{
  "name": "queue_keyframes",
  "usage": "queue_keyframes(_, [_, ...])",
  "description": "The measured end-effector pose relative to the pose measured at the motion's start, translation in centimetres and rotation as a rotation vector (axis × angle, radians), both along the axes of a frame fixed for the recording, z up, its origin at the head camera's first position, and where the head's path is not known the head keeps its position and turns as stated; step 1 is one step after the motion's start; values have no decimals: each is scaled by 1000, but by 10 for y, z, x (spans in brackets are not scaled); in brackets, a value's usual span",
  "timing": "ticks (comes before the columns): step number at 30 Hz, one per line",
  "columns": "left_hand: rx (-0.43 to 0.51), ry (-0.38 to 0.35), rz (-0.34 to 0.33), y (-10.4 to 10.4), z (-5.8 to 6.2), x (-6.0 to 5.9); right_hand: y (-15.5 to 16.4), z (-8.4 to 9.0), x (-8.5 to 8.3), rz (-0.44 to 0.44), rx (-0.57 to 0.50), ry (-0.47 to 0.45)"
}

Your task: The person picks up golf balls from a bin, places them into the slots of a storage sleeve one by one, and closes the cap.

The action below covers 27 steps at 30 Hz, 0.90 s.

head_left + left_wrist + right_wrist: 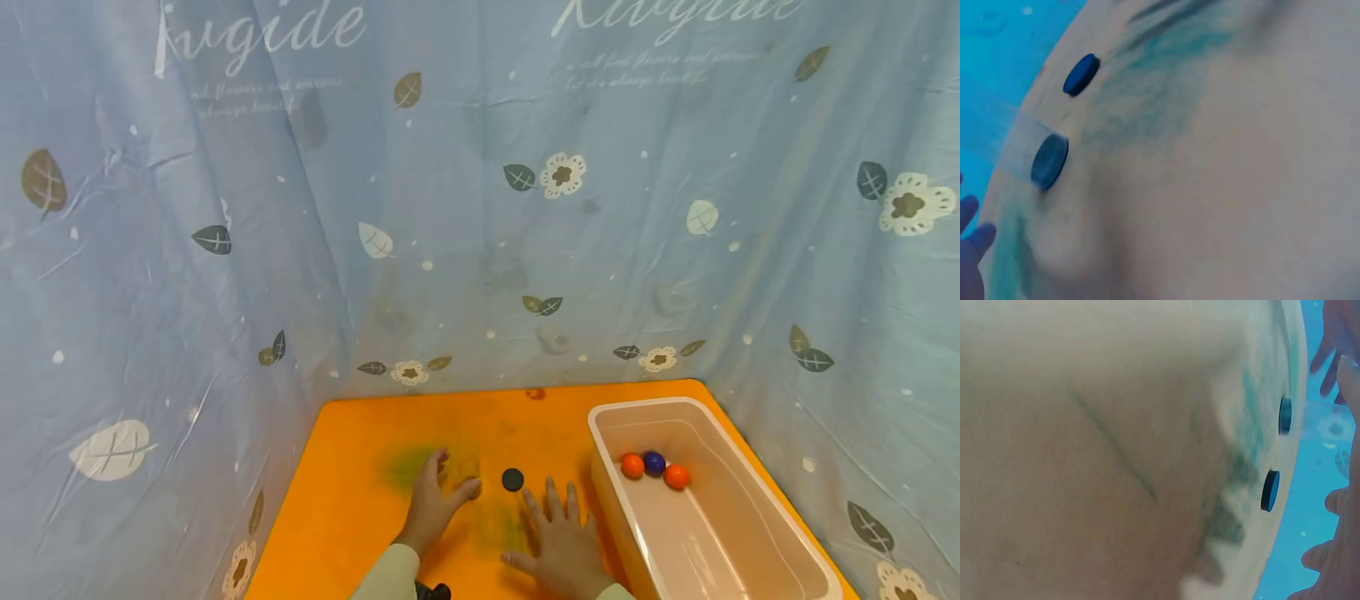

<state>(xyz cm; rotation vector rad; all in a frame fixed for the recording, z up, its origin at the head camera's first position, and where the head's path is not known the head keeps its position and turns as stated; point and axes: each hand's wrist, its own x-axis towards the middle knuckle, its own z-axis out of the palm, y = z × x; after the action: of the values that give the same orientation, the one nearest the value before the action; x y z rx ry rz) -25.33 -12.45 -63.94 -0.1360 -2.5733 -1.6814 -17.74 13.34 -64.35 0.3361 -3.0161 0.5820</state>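
My left hand (437, 504) is held over the orange table with thumb and fingers spread apart, and nothing is gripped between them. In the left wrist view, its fingertips (985, 234) stand a little off a clear tube (1022, 137) whose dark round end (1049, 161) meets the table. The right wrist view also shows this clear tube (1319, 422); it is barely visible in the head view. To the tube's right lies a small black disc (513, 479), flat on the table. My right hand (561, 546) hovers just nearer than the disc, palm down, fingers splayed and holding nothing.
A pale rectangular bin (716, 533) stands right of my right hand. Inside are two orange balls (632, 465) and a dark blue ball (655, 463). Green smears mark the table (352, 467). A blue patterned curtain (480, 208) surrounds the back and sides.
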Motion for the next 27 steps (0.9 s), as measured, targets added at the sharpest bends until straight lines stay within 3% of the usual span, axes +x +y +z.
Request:
queue_keyframes(3, [134, -17, -11, 7, -7, -12, -5, 0, 3, 9, 11, -38])
queue_keyframes(12, [273, 26, 15, 29, -32, -29, -20, 2, 14, 56, 44, -120])
queue_keyframes(15, [266, 37, 26, 38, -36, -34, -18, 2, 13, 59, 26, -123])
queue_keyframes(20, [241, 25, -12, 44, -32, -40, -14, 3, 11, 38, 9, -115])
queue_keyframes(27, [155, 15, -70, 41, -20, -35, -4, 13, 10, 18, 12, -72])
